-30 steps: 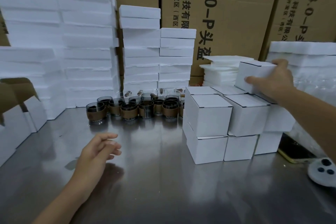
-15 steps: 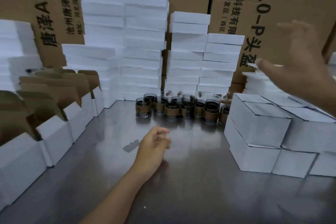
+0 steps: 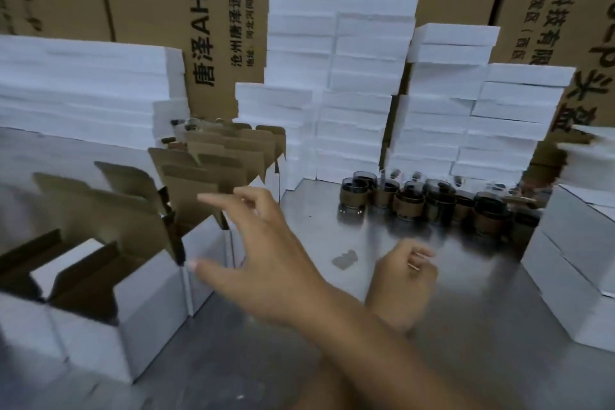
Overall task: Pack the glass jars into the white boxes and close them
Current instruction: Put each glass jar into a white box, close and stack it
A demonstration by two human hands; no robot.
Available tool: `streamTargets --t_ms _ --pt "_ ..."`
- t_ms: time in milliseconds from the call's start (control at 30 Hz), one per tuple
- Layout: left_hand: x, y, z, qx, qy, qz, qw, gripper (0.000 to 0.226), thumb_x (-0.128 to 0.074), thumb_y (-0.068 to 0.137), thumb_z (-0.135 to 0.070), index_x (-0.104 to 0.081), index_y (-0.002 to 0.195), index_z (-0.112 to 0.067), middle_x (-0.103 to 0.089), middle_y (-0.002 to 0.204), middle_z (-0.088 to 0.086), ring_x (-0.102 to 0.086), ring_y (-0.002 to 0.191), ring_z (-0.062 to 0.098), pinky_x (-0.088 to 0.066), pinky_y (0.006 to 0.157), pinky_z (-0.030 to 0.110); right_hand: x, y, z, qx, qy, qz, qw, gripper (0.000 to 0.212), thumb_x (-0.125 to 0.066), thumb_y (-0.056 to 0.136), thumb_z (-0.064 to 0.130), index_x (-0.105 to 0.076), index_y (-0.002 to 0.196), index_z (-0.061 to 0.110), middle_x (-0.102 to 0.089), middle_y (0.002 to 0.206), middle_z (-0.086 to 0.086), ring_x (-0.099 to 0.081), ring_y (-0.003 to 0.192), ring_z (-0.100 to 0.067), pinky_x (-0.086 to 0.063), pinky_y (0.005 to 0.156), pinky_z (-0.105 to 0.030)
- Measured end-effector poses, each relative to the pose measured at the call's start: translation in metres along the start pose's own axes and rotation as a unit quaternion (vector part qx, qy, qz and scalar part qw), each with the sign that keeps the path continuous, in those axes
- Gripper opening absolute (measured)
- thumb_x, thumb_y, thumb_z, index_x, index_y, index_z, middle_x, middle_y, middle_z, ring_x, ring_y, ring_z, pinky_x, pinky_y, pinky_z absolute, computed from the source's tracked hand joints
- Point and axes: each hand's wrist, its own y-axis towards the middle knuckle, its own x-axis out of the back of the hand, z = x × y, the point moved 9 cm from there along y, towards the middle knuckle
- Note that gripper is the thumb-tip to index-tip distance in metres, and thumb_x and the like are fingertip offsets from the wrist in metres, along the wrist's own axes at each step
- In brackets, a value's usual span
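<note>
Glass jars (image 3: 416,206) blurred, left hand (image 3: 402,276) partly behind right forearm (image 3: 366,339)

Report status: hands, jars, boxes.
Right hand open, reaching across to open white boxes. Left hand loosely curled, empty. Glass jars unpacked on table. Arms crossed, right over left.

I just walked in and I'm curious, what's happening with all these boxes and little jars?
A person is packing jars into boxes. The right hand reaches across, fingers spread, toward the open white boxes on the left and holds nothing. The left hand is loosely curled above the metal table, empty too. The glass jars stand in a cluster at the back, and closed white boxes are stacked on the right.
</note>
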Motion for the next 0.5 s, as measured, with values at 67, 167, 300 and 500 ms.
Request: streamTargets --t_ms 67,167,300,500 --pt "-0.006 -0.001 0.003 0.004 -0.011 0.002 1.000 0.022 -0.053 0.089 -0.003 -0.057 0.093 -0.025 -0.061 0.085 -0.002 -0.058 0.072 0.008 -0.049 0.068 0.020 -0.024 0.003 0.000 -0.005 -0.013 0.018 1.000 0.062 -0.060 0.088 0.034 -0.025 0.137 0.049 -0.012 0.144 0.020 -0.022 0.137 -0.020 -0.032 0.106 -0.040" --pt "0.001 0.001 0.011 0.000 -0.009 -0.011 1.000 0.021 -0.054 0.089 -0.003 -0.057 0.093 -0.023 -0.061 0.084 -0.002 -0.058 0.070 0.008 -0.049 0.066 0.019 -0.038 0.007 -0.013 -0.044 -0.037 0.025 0.998 0.063 -0.056 0.089 0.018 -0.029 0.140 0.044 -0.015 0.145 0.010 -0.028 0.133 -0.024 -0.038 0.106 -0.042" --pt "0.000 0.000 0.012 -0.004 -0.008 -0.005 1.000 0.021 -0.054 0.089 -0.004 -0.057 0.092 -0.025 -0.061 0.084 -0.002 -0.058 0.070 0.009 -0.049 0.066 0.018 -0.044 0.009 -0.022 -0.067 -0.085 0.043 0.993 0.063 -0.055 0.090 0.012 -0.029 0.140 0.041 -0.023 0.141 -0.001 -0.034 0.127 -0.027 -0.041 0.102 -0.043" --pt "0.000 0.001 0.014 -0.005 -0.027 -0.001 1.000 0.020 -0.053 0.090 -0.007 -0.057 0.091 -0.027 -0.061 0.086 -0.004 -0.058 0.074 0.008 -0.050 0.069 0.019 -0.031 0.019 -0.011 -0.032 -0.181 0.017 0.983 0.051 -0.065 0.086 0.017 -0.038 0.128 0.027 -0.031 0.140 -0.008 -0.034 0.128 -0.028 -0.031 0.105 -0.044"
